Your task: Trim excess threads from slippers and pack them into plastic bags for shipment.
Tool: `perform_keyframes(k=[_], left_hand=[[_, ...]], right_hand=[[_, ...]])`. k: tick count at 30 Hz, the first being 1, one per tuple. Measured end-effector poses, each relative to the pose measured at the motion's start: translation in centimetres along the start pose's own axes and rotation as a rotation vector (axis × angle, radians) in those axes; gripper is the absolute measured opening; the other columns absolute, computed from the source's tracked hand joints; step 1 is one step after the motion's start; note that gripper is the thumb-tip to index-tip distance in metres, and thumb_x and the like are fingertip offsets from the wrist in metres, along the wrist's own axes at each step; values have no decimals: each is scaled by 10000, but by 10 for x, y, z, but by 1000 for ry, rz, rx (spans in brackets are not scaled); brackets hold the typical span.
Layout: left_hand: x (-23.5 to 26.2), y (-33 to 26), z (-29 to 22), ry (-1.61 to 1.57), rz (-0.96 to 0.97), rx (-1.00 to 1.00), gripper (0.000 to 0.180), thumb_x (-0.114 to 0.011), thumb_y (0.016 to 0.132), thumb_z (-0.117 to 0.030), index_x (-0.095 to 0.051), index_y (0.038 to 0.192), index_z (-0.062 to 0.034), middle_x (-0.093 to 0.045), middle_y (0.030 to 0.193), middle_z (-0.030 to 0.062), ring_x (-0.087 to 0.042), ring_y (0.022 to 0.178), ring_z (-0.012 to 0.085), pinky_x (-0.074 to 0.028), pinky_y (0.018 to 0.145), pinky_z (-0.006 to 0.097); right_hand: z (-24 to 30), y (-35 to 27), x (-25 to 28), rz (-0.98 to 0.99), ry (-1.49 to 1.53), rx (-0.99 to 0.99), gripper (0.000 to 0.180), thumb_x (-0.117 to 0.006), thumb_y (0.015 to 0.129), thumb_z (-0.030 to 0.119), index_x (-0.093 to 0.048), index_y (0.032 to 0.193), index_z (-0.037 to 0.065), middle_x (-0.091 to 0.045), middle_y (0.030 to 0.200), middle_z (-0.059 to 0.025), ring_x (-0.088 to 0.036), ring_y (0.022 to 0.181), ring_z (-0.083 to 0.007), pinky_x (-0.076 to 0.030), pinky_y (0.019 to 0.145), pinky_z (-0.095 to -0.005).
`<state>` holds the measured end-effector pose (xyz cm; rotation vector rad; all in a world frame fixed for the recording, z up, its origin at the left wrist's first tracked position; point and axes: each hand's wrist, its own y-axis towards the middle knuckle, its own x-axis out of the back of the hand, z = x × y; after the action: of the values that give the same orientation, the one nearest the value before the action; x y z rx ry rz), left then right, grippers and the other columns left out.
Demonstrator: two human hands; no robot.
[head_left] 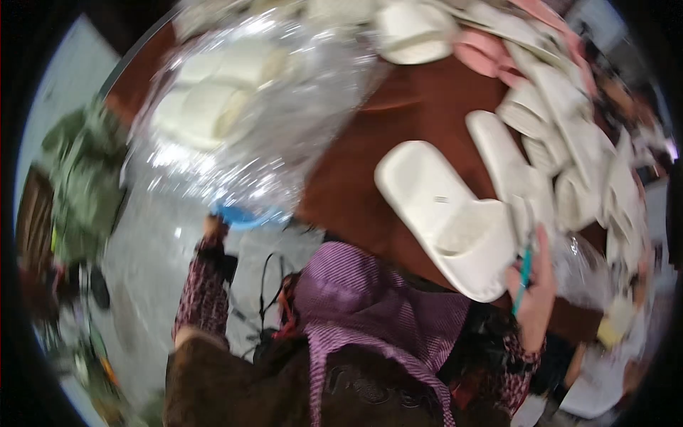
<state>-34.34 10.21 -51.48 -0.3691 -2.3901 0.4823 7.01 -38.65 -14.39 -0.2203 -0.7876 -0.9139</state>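
My right hand (537,302) is closed around a slim teal-handled tool (525,274); what kind it is, I cannot make out. Right beside its fingers lies a white slipper (413,178), its strap end near me and its other end pointing to the far left. Whether that hand also grips the slipper, I cannot tell. My left hand (215,226) looks closed and is blurred, next to a round blue thing (245,215) at the near edge of a clear plastic bag (284,135). What it holds is hidden. Inside the bag lies a pair of white slippers (213,107).
White slippers (544,121) pile up along the right side of the brown tabletop (420,99), with pink slippers (484,53) at the back. A clear plastic wrapper (580,267) lies right of my right hand. Left of the table hangs a green sack (85,178) over the grey floor.
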Motion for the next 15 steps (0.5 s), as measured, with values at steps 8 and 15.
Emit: perform_keyframes(k=[8,15], left_hand=[[39,-11,16,-998,-278,471,287,-420,943,-261,-522,1111,-52,-647,952,137,-621,757,234,-522,692,436],[8,47,27,-416,26,114,281,-465,922,-224,-530,1131,-47,-645,974,128,-622,805,229,-521,710,397]], right_hand=[[11,-13,-17,11,60,-72,726,-580,761,62,-281,1423,42,-462,736,19,-431,675,-73,-373,640,-191],[1,-13,-5,0,-13,-55,727,-591,747,35,-300,1413,43,-446,733,26,-428,655,-83,-378,636,-192]])
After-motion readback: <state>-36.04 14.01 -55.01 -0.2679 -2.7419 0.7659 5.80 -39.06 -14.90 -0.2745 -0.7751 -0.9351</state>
